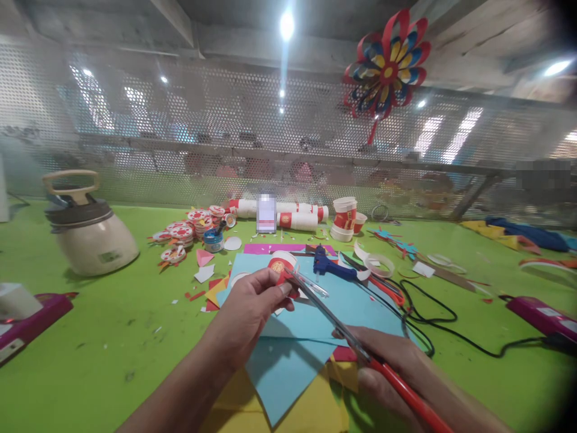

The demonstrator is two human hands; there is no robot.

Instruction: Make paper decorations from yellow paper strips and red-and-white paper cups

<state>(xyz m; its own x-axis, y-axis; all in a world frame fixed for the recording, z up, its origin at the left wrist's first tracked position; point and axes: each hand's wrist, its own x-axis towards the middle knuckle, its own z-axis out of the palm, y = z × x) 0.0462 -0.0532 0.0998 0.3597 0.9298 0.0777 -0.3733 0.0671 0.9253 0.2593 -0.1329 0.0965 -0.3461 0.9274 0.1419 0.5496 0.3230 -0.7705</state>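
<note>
Fairly bright overhead light reaches the bare fingers [265, 278]; high above them, a round white ceiling lamp [287, 25] glares and streaks downward. Shadows dim the yellow paper sheets [311, 409] below them. Beyond the fingers, the grey perforated metal screen [180, 120] looks hazy and a pale upright rectangle [266, 213] is pixelated. Blackness crops the edge far to their right.

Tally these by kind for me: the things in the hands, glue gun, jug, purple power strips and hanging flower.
Paper cup in the left hand: 1
Pair of scissors in the right hand: 1
Glue gun: 1
Jug: 1
Purple power strips: 2
Hanging flower: 1
Total: 7
</note>
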